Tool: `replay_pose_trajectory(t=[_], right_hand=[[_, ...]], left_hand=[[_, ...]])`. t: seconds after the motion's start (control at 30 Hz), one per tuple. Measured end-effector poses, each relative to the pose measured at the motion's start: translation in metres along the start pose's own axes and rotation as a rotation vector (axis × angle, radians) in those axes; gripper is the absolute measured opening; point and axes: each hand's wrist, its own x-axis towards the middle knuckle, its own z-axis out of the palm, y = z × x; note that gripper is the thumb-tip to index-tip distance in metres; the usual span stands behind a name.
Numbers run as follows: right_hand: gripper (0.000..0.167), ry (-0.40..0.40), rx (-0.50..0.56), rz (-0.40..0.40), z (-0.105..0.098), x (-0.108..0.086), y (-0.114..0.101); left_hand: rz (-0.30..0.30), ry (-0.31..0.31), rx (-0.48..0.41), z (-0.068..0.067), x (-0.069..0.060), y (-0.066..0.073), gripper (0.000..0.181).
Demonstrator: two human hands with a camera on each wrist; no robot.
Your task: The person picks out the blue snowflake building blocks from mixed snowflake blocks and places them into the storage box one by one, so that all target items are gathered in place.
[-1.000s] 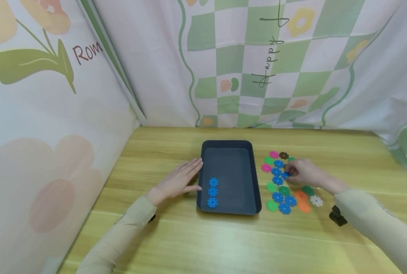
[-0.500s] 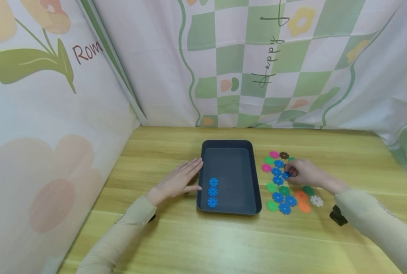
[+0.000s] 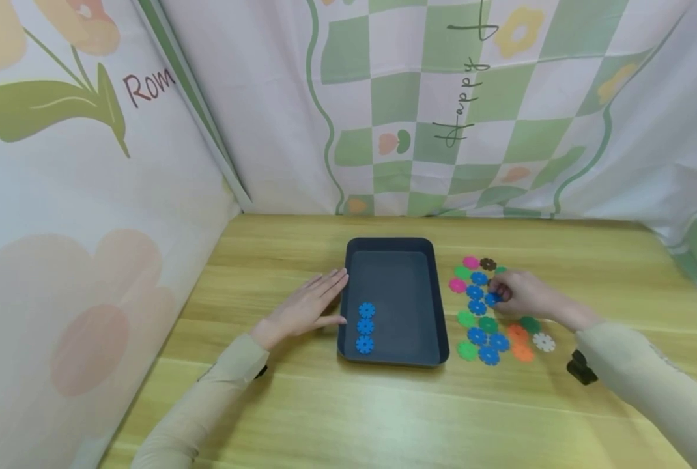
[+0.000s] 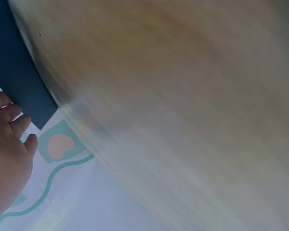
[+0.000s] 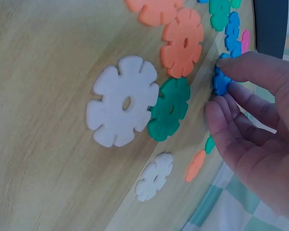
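My left hand (image 3: 307,306) lies with straight fingers against the left wall of a dark tray (image 3: 404,293); the left wrist view shows its fingertips at the tray's outer side. Inside the tray, three blue notched plastic discs (image 3: 365,326) form a column at the lower left. To the right of the tray, my right hand (image 3: 521,296) is over the loose discs. Its thumb and forefinger pinch the edges of a blue notched disc (image 5: 221,82), low at the tabletop. The other fingers are bent beneath, and part of the disc is hidden behind the thumb.
Around the right hand lie several more discs: pink (image 3: 457,285), blue (image 3: 476,307), green (image 3: 488,325), orange (image 3: 522,353), white (image 3: 544,342) and brown (image 3: 488,264). The wooden table (image 3: 348,417) meets a printed curtain (image 3: 395,176) behind and another at the left.
Both hands stay where they were, the right one still at the same blue disc. Only the head view shifts very slightly.
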Motion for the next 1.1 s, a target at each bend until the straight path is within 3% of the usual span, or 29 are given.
replay_pose_trajectory(t=[0.23,0.5,0.8,1.1], right_hand=[[0.030,-0.013,-0.004,0.005,-0.001,0.000,-0.001],[0.025,0.026,-0.045,-0.046,-0.005,0.002,-0.005],[0.016,0.055,-0.087,-0.091,-0.022,0.026,-0.028],[0.025,0.070,-0.129,-0.097,-0.034,0.056,-0.065]], left_hand=[[-0.010,-0.014,0.008,0.001,0.001,0.000,0.087],[-0.020,-0.032,0.013,0.001,0.002,0.000,0.087],[-0.002,-0.016,0.031,0.001,0.002,0.001,0.088],[-0.007,-0.020,0.028,0.001,0.003,0.001,0.087]])
